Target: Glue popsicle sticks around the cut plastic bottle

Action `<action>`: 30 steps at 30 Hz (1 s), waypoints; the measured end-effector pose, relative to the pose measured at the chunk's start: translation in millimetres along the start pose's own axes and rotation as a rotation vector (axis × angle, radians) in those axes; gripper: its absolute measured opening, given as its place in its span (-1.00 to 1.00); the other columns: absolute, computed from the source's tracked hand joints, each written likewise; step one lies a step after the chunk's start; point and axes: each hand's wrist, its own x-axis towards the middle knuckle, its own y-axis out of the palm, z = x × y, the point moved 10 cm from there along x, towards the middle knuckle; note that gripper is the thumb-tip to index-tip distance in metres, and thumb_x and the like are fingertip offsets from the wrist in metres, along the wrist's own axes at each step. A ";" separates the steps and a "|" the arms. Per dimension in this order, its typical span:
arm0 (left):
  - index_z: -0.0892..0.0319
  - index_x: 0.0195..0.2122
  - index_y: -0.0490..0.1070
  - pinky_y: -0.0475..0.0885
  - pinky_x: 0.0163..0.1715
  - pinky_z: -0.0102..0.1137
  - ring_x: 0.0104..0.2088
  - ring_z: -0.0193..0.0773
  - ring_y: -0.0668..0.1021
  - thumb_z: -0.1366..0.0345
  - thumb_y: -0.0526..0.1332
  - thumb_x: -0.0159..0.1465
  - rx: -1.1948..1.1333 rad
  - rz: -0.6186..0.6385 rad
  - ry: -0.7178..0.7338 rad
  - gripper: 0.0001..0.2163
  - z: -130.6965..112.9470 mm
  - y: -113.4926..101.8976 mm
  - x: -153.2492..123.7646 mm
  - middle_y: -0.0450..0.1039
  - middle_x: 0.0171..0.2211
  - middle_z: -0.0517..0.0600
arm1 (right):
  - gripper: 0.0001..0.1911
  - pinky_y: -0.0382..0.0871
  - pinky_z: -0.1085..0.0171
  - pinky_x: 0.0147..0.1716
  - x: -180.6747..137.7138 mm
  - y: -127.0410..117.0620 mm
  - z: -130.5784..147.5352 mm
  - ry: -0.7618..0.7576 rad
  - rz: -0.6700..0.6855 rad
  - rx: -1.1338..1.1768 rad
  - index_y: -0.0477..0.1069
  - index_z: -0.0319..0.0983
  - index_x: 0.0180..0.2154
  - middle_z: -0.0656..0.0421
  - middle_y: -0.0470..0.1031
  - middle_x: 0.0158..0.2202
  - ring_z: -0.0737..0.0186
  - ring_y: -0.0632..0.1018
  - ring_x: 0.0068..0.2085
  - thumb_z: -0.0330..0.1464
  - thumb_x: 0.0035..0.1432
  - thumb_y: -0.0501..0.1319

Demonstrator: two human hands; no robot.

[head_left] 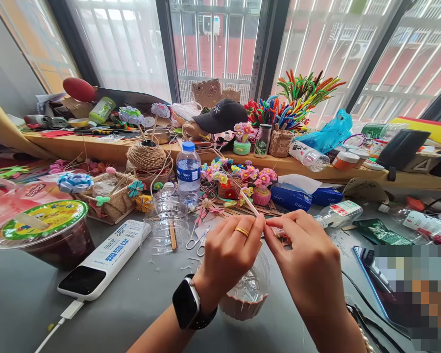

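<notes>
White stick [250, 204]: slim and straight, held up over the table; its free tip points away from me and leftward, toward the table's far edge, with crocheted flowers [262, 177] behind it.
Long axis: a slant from my fingertips out to that tip; the near end is hidden in my fingers.
Left hand [230, 250]: thumb and forefinger clamped on the stick's near end; gold ring [241, 231] on one finger, black smartwatch [185, 303] at the wrist.
Right hand [303, 260]: thumb and forefinger brought close, just beside my left fingertips; I cannot tell whether they pinch the stick too.
Cut plastic bowl [242, 308]: upright on the table below my hands, brown strips around its wall.
Grey table [132, 318]: toward the left edge, a lidded tub [64, 245] and a white device [103, 260] on a cable; farther in, a clear cut bottle [167, 215] beside scissors [192, 242]; toward the right edge, a dark tablet [367, 262].
Wooden ledge [68, 143]: runs along the far edge, carrying a black cap [222, 116] and bright pipe cleaners [279, 115].
Windows [220, 46]: dark-framed, with bars and a reddish wall beyond.
</notes>
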 end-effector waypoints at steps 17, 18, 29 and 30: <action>0.29 -0.15 0.34 0.42 -0.38 -0.39 -0.39 -0.27 0.51 0.47 0.14 0.15 -0.073 0.006 -0.003 -0.77 -1.0 0.5 -0.6 0.50 -0.40 0.01 | -0.85 0.21 0.37 -0.52 0.1 -0.3 -7.6 0.077 0.031 0.064 0.38 -0.24 -0.54 0.22 0.35 -0.54 0.38 0.37 -0.51 -0.40 0.04 0.12; 0.27 -0.12 0.32 0.41 -0.37 -0.40 -0.39 -0.28 0.51 0.47 0.15 0.15 -0.082 0.012 -0.012 -0.75 -0.2 1.2 -0.3 0.50 -0.39 0.01 | -0.85 0.21 0.36 -0.52 0.3 -0.2 -8.8 0.079 0.032 0.060 0.38 -0.24 -0.54 0.21 0.35 -0.55 0.37 0.37 -0.51 -0.40 0.04 0.12; 0.22 -0.19 0.13 0.46 -0.47 -0.45 -0.51 -0.34 0.54 0.22 0.20 0.12 -1.188 0.113 -1.080 -0.68 83.3 60.1 -37.3 0.45 -0.50 -0.07 | -0.93 0.31 0.32 -0.35 8.7 -26.9 1.0 -0.147 -0.142 0.028 0.40 -0.26 -0.39 0.16 0.40 -0.46 0.34 0.41 -0.40 -0.46 0.02 0.16; 0.23 -0.17 0.12 0.46 -0.48 -0.46 -0.50 -0.33 0.55 0.22 0.21 0.11 -1.338 0.137 -1.172 -0.66 81.2 70.0 -42.4 0.46 -0.48 -0.05 | -0.91 0.31 0.31 -0.32 8.0 -29.4 6.6 -0.209 -0.158 0.022 0.40 -0.26 -0.36 0.15 0.41 -0.45 0.33 0.41 -0.39 -0.48 0.01 0.16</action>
